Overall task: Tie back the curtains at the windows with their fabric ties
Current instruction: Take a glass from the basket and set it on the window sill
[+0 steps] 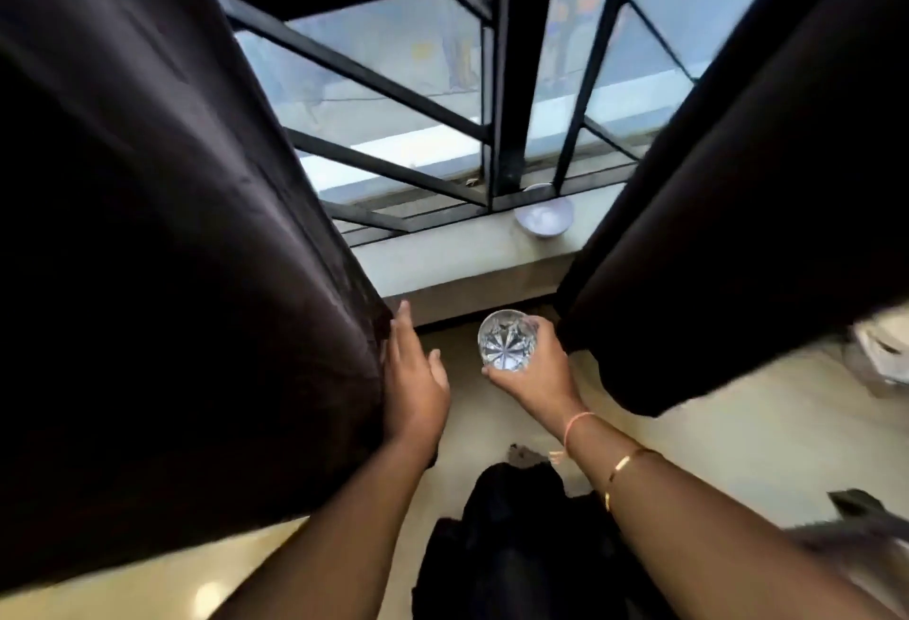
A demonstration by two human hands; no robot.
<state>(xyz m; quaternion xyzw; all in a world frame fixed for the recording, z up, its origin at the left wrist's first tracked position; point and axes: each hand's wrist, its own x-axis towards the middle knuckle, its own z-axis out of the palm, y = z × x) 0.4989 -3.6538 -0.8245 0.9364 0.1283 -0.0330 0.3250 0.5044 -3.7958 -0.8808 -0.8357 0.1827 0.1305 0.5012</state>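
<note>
Two dark curtains hang on either side of a barred window. The left curtain fills the left of the view and the right curtain hangs at the right. My left hand lies flat with fingers apart against the inner edge of the left curtain, near its lower part. My right hand holds a clear cut-glass tumbler between the two curtains, just below the sill. No fabric tie shows in the view.
A pale stone window sill runs between the curtains, with a small white bowl on it near the window frame. Below lies a glossy cream floor. Dark clothing sits at the bottom centre.
</note>
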